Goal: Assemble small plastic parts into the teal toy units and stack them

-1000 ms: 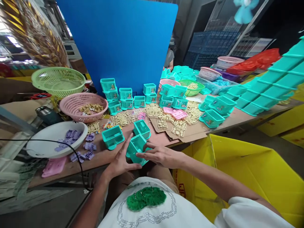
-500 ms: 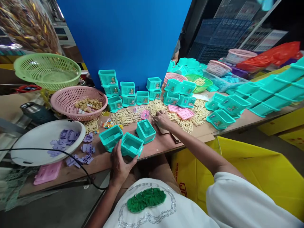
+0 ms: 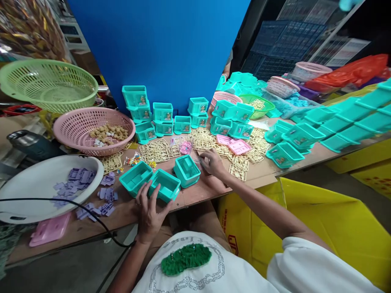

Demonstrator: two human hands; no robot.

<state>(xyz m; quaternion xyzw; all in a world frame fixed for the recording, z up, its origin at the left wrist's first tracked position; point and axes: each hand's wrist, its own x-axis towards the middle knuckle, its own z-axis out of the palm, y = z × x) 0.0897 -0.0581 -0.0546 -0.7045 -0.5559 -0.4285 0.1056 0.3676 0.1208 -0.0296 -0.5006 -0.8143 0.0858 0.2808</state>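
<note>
My left hand (image 3: pixel 152 213) grips the near side of a teal plastic box (image 3: pixel 165 185), fingers over its left rim and thumb by its right corner. The box stands at the table's front edge, open side up. A second teal box (image 3: pixel 136 178) is just left of it, and a third teal box (image 3: pixel 187 170) lies to its right. My right hand (image 3: pixel 212 163) is low over the table beside that third box, fingers curled together; what they hold is too small to make out. Close by are a clear bag with pink bits (image 3: pixel 185 146) and cream sprue frames (image 3: pixel 204 139).
Teal boxes with stickers (image 3: pixel 163 112) are stacked behind, against a blue panel (image 3: pixel 159 49). On the left are a pink basket (image 3: pixel 65 132), a white basin (image 3: pixel 21 183) with purple parts, and a black cable (image 3: pixel 100 221). Pink trays (image 3: pixel 240 147) lie right of centre.
My left hand's fingers have moved up over the rim of the box and spread more. My right hand has shifted slightly nearer and to the right. The camera view has turned a little.
</note>
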